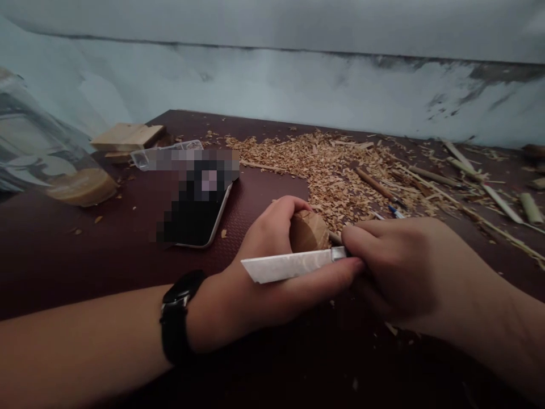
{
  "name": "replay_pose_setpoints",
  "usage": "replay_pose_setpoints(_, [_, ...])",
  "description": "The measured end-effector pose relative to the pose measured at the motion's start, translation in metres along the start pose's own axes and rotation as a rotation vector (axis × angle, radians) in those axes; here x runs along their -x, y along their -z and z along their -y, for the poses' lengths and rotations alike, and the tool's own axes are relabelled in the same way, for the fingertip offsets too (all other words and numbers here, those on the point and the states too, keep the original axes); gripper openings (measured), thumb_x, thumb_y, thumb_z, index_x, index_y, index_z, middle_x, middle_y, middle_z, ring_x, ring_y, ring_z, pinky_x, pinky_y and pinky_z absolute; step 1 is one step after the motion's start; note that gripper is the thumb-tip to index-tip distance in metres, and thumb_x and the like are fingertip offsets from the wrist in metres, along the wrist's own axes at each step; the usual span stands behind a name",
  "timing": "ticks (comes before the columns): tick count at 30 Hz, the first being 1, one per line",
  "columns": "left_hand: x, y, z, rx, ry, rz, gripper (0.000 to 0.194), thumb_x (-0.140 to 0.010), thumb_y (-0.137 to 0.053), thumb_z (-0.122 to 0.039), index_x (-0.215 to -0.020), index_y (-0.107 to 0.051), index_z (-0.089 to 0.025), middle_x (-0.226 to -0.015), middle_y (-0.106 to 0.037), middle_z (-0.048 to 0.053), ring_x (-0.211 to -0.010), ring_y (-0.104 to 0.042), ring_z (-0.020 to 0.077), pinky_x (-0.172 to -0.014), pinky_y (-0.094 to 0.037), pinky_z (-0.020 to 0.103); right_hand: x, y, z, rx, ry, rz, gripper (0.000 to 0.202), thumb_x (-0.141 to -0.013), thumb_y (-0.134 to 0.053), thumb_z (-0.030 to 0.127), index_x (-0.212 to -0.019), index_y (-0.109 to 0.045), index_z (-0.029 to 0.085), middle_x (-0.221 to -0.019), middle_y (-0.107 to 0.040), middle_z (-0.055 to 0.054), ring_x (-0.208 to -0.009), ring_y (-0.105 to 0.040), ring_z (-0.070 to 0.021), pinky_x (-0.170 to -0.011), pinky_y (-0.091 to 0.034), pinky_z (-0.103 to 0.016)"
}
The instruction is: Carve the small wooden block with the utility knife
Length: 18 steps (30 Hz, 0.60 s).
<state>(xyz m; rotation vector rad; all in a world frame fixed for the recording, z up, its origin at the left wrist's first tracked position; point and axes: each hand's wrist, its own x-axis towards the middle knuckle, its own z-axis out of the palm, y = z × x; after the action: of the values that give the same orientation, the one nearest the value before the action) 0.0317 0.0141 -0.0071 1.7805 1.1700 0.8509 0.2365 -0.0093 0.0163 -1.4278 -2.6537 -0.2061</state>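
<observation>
Wooden piece: sits in the curl of the left hand, above the table and just in front of the shavings; turns a broad end face toward the camera.
Left hand: grips the wooden piece with bent fingers, partly closed around it; stretches out a thumb below the blade, almost to the right fingers.
Right hand: closes in a fist around the mostly hidden handle of the knife.
Blade: points left across the near side of the wooden piece, flat side in view; cannot be told whether touching wood.
Shavings: lie thickly over the far part of the table; suggest a good deal of cutting already done, though perhaps not all from this piece.
End face: looks roughly flattened, with uneven edges; gives no sure measure of how much cutting is left. Seems part-worked, to judge by the knife held so close.
Phone: rests beyond the left forearm, near a clear plastic tray.
Watch: circles the left wrist.
Wood blocks: lie at the far left, behind a clear container with brown liquid.
</observation>
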Motion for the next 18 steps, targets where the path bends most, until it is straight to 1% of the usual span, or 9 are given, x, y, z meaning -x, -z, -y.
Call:
replay_pose_setpoints(3, [0.000,0.002,0.000,0.004,0.003,0.029,0.061,-0.068,-0.089,-0.051,-0.113,-0.060,-0.022,-0.098,-0.072,0.004,-0.085,-0.068,0.0264,-0.071,-0.052,0.039,0.002,-0.001,0.003,-0.007,-0.033,-0.025,0.014,-0.082,-0.050,0.029,-0.070,-0.044,0.025,-0.061,-0.053,0.001,-0.046,-0.045,-0.0154,-0.051,-0.019,-0.032])
replay_pose_setpoints(5, [-0.001,0.004,0.000,0.005,0.002,0.048,0.062,-0.068,-0.090,-0.049,-0.114,-0.060,-0.022,-0.100,-0.072,0.005,-0.087,-0.067,0.0266,-0.071,-0.052,0.038,0.004,-0.002,0.003,-0.047,-0.032,-0.033,0.013,-0.083,-0.050,0.028,-0.072,-0.044,0.025,-0.064,-0.054,0.001,-0.049,-0.046,-0.0154,-0.052,-0.021,-0.032])
replay_pose_setpoints(8, [-0.003,0.005,0.000,0.018,-0.003,0.046,0.060,-0.067,-0.090,-0.047,-0.112,-0.060,-0.021,-0.099,-0.071,0.005,-0.087,-0.065,0.0260,-0.072,-0.052,0.038,0.006,-0.004,0.000,-0.151,0.039,-0.038,0.014,-0.089,-0.050,0.028,-0.077,-0.043,0.025,-0.071,-0.055,0.000,-0.055,-0.046,-0.0144,-0.054,-0.026,-0.031])
replay_pose_setpoints(9, [-0.004,0.005,0.000,0.025,-0.002,0.063,0.059,-0.068,-0.089,-0.048,-0.111,-0.059,-0.021,-0.099,-0.071,0.004,-0.087,-0.065,0.0256,-0.071,-0.052,0.037,0.006,-0.004,-0.001,-0.174,0.060,-0.042,0.015,-0.092,-0.050,0.028,-0.078,-0.043,0.025,-0.071,-0.056,0.000,-0.055,-0.046,-0.0138,-0.054,-0.026,-0.031])
replay_pose_setpoints(12, [-0.006,0.007,0.001,0.051,0.019,0.106,0.058,-0.072,-0.087,-0.047,-0.114,-0.058,-0.022,-0.095,-0.070,0.003,-0.082,-0.065,0.0237,-0.068,-0.051,0.035,0.005,-0.005,-0.003,-0.158,0.056,-0.065,0.019,-0.096,-0.048,0.027,-0.078,-0.042,0.025,-0.068,-0.054,0.002,-0.053,-0.045,-0.0122,-0.052,-0.025,-0.030])
replay_pose_setpoints(15, [-0.006,0.007,0.002,0.048,0.014,0.106,0.059,-0.071,-0.087,-0.045,-0.117,-0.057,-0.022,-0.098,-0.070,0.002,-0.081,-0.065,0.0227,-0.068,-0.051,0.035,0.005,-0.009,-0.003,-0.104,0.029,-0.095,0.020,-0.094,-0.049,0.028,-0.077,-0.038,0.026,-0.064,-0.050,0.003,-0.050,-0.041,-0.0117,-0.051,-0.022,-0.029])
replay_pose_setpoints(18, [-0.004,0.007,0.002,0.009,-0.036,0.132,0.062,-0.070,-0.086,-0.052,-0.115,-0.056,-0.021,-0.104,-0.070,0.004,-0.085,-0.064,0.0234,-0.073,-0.052,0.037,0.006,-0.012,-0.003,-0.106,0.064,-0.089,0.025,-0.089,-0.053,0.032,-0.074,-0.034,0.026,-0.064,-0.048,0.004,-0.050,-0.038,-0.0111,-0.052,-0.019,-0.031])
